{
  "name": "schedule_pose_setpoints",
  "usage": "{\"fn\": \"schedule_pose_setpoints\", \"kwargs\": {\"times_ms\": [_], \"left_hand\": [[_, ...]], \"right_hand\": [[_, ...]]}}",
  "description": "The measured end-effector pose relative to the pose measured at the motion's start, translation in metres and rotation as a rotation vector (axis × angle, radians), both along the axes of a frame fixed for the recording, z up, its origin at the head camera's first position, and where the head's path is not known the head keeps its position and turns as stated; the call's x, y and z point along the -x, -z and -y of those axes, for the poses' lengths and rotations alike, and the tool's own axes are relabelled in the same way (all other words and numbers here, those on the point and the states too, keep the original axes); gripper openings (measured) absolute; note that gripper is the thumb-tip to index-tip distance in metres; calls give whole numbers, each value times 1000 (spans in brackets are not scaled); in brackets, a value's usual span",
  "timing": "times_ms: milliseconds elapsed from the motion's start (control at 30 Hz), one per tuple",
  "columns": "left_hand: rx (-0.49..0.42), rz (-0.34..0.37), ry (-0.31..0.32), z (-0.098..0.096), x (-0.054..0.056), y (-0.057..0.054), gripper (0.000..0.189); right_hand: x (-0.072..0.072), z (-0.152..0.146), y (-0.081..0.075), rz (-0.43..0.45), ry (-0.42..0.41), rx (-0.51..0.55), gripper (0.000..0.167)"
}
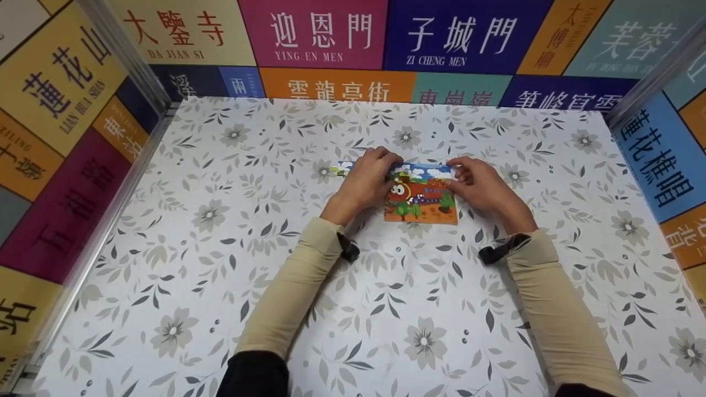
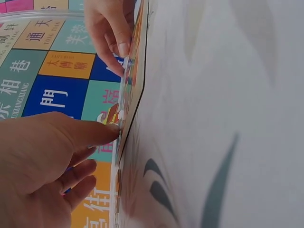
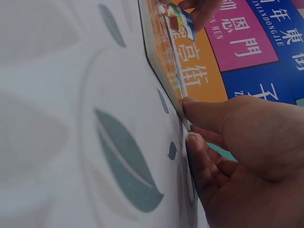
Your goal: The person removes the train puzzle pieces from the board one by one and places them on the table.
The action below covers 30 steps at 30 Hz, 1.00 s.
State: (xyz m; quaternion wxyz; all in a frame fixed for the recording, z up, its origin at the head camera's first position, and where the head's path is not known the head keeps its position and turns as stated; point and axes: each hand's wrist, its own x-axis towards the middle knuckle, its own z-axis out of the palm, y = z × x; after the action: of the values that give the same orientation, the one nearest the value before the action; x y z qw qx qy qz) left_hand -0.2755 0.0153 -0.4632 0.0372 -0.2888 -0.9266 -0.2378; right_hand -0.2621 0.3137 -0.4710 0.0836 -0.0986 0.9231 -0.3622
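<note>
A small jigsaw puzzle (image 1: 422, 207) with a red cartoon train, blue sky and orange ground lies flat in the middle of the table. Over its upper left part, my left hand (image 1: 368, 177) pinches a small jigsaw piece (image 3: 179, 21), which stands tilted up from the picture in the right wrist view. At the opposite side, my right hand (image 1: 481, 184) holds the puzzle's right edge between thumb and fingertips. More printed pieces (image 1: 341, 167) show beyond the left hand, which partly hides them. The left palm and fingers cover the puzzle's upper left corner.
A white tabletop (image 1: 331, 309) with grey flowers and leaves lies under everything. Coloured panels with Chinese lettering (image 1: 320, 38) rise along the back and both sides. Dark wrist cameras (image 1: 496, 252) sit on both sleeves.
</note>
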Motion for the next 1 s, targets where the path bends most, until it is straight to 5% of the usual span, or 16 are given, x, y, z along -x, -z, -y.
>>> {"fn": "schedule_pose_setpoints", "kwargs": {"times_ms": [333,567,1000], "left_hand": [[33,-56,-23,3,3,3,42],[-22,-64,-38,9,7,4,41],[-169,24,-93,39,7,1,43]], "right_hand": [[-1,0,-1,1,-7,5,51],[-1,0,-2,2,-7,-5,51],[-2,1,-2,21,9,7,52]]}}
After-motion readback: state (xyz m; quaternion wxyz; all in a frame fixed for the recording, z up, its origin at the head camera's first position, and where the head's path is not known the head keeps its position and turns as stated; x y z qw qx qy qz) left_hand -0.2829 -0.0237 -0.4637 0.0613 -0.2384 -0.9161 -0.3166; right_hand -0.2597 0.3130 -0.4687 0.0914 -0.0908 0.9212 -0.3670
